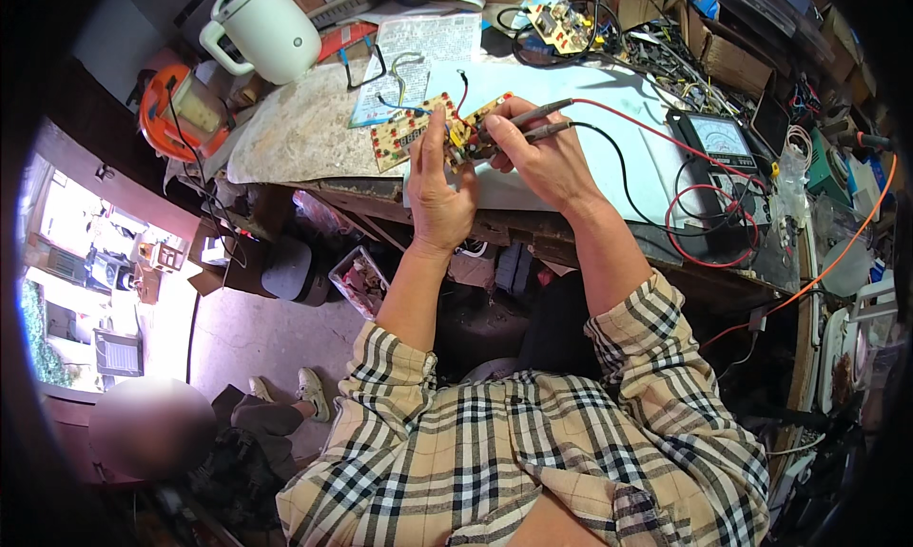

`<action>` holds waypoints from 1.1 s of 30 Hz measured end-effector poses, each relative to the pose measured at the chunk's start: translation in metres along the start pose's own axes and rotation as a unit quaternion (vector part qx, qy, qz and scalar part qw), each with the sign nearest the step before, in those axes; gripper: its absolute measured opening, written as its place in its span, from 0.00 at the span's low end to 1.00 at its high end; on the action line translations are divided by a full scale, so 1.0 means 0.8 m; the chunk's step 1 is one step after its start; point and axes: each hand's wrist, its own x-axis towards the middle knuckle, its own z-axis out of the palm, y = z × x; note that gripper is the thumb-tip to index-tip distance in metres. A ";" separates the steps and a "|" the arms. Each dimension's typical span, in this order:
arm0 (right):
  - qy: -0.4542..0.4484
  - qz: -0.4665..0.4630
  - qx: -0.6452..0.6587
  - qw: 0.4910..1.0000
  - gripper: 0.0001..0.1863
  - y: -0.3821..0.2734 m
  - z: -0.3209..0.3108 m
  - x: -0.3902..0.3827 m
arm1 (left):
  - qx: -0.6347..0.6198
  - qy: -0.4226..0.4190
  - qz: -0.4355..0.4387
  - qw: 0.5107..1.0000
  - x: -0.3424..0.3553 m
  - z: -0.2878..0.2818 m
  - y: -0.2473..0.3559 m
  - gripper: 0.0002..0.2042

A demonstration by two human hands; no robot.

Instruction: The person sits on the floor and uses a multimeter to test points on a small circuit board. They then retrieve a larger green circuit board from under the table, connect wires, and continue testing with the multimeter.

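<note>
My left hand (pixel 442 200) grips the near edge of a yellowish circuit board (pixel 388 150) with red parts and a small digit display. Its index finger points up along the board. My right hand (pixel 544 162) is closed around two dark test probes (pixel 540 109), held together like chopsticks, their tips down among the parts between my hands. Fingers hide the exact contact points. A red lead (pixel 639 126) and a black lead (pixel 620 157) run from the probes to an analog multimeter (pixel 715 140) at the right. Blue, red and grey wires rise from the board.
Pale sheets (pixel 618 109) cover the bench. Farther back lie glasses (pixel 366 69), another circuit board (pixel 561 29) and heaped loose parts (pixel 666 57). A white jug-like appliance (pixel 262 33) and an orange container (pixel 181 109) stand left. Another person's shoes (pixel 312 395) show at lower left.
</note>
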 end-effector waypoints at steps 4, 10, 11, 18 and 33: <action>0.003 -0.005 -0.002 1.000 0.15 -0.004 -0.001 -0.002 | 0.002 -0.008 -0.008 1.000 0.000 0.000 0.002 0.41; -0.011 -0.004 -0.024 1.000 0.14 -0.005 -0.001 0.000 | 0.011 -0.015 -0.013 1.000 0.003 -0.005 0.009 0.41; -0.007 -0.002 -0.015 1.000 0.14 -0.005 -0.001 0.000 | 0.011 -0.020 -0.017 1.000 0.003 -0.005 0.009 0.41; -0.002 -0.004 -0.012 1.000 0.14 -0.003 0.001 -0.001 | 0.020 -0.034 -0.017 0.999 0.003 -0.008 0.012 0.42; 0.005 -0.060 -0.007 0.998 0.12 0.008 0.001 0.001 | 0.049 -0.028 0.012 0.998 0.000 -0.002 0.007 0.38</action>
